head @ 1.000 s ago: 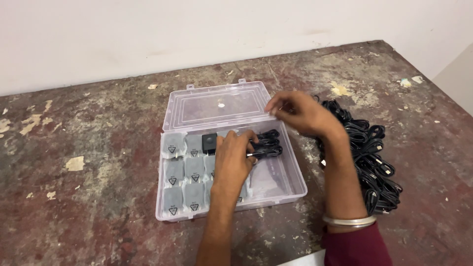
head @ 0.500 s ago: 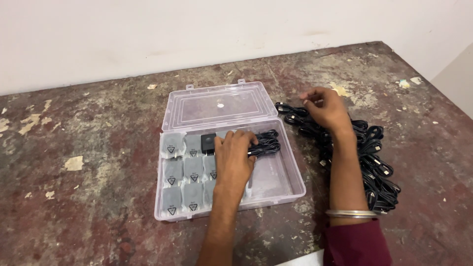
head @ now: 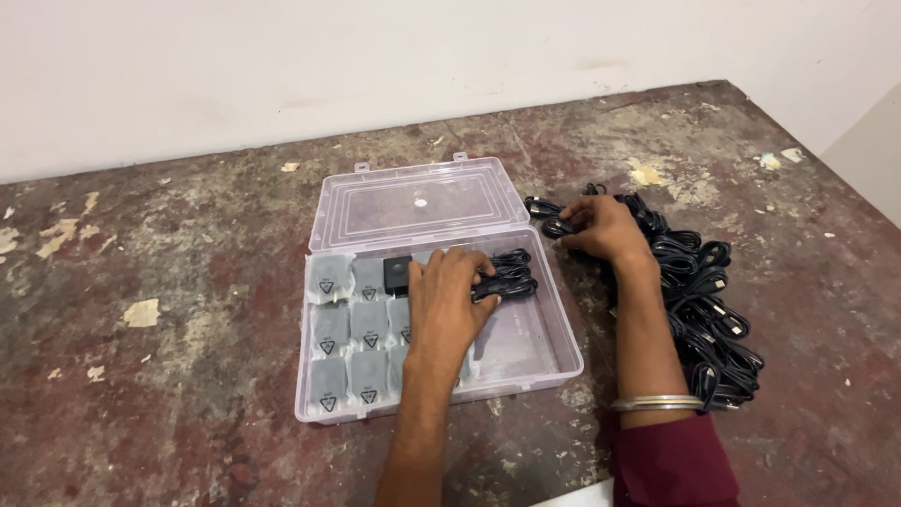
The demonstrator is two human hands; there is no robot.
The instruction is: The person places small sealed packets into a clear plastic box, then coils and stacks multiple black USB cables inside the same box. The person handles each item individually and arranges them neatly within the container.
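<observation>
a: where did the person's hands sit?

b: the left hand [head: 449,299] lay flat inside the clear plastic box [head: 554,361], fingers spread and pressed on a coiled black cable [head: 511,274] lying at the back of the tray, its long axis running left to right. grey pouches [head: 349,324] filled the tray's left side.

a: and the other hand?

b: the right hand [head: 601,228] rested outside the box, just past its right rim, fingers curled and pinching a cable bundle [head: 552,222] at the near end of a pile of black cables [head: 706,310] on the worn table [head: 169,300]. that bundle lay right of the box, nearer the right hand.
</observation>
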